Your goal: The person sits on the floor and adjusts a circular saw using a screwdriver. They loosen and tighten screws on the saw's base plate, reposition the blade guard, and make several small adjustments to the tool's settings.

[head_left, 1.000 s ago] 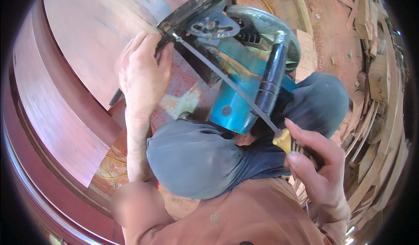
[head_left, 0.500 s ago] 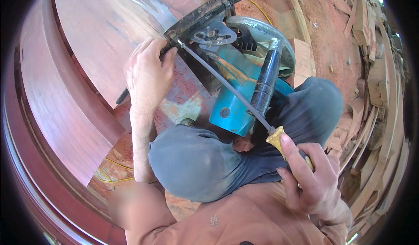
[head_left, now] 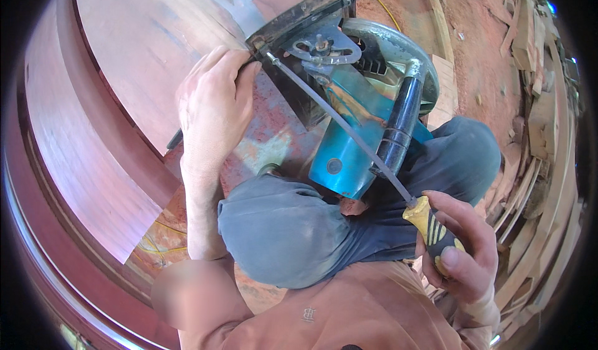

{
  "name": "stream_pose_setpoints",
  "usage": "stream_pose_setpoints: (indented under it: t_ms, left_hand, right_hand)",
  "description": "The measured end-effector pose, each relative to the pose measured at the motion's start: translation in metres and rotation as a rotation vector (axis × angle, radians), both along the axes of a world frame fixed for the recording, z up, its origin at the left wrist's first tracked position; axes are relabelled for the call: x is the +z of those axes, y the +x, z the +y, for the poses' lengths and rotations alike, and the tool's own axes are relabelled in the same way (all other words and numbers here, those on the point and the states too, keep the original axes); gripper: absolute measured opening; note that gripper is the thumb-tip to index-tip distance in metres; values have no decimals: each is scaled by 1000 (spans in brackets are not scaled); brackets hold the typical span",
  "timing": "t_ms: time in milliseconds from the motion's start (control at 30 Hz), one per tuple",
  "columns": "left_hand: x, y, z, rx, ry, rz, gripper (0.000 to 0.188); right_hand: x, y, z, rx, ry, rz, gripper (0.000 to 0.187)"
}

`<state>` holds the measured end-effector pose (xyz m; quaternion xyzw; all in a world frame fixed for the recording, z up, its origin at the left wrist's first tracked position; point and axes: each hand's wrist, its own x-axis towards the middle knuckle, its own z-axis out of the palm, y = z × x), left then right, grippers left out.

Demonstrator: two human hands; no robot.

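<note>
A teal circular saw rests tilted by my knees, its dark base plate facing away from me. My right hand is closed round the yellow-and-black handle of a long screwdriver. The shaft runs over the saw's body, and its tip meets a small screw near the left end of the base plate. Beside that tip, my left hand is closed on a thin dark bar at the plate's edge. Most of the bar is hidden by the hand. The saw's black side handle points toward me.
Wide reddish boards lie to the left. Offcuts and stacked timber line the right side. A yellow cord crosses the dusty ground behind the saw. My bent knees are close below it.
The right hand has shifted its grip on the screwdriver handle, with the thumb now lower and more of the handle showing. Saw and screwdriver appear slightly farther right in view.
</note>
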<state>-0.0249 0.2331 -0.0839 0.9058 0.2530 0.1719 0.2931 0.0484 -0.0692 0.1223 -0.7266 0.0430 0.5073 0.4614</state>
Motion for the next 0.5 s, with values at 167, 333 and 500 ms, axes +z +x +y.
stream_pose_setpoints:
  t_ms: [167, 333, 500]
  left_hand:
    - [2, 1, -1, 19, -40, -14, 10]
    - [2, 1, 1, 18, -24, 26, 14]
    - [4, 2, 2, 34, -46, 49, 14]
  right_hand:
    - [-7, 2, 4, -171, 88, 207, 71]
    - [-2, 5, 7, 7, 4, 57, 67]
    - [-3, 10, 3, 117, -5, 1, 66]
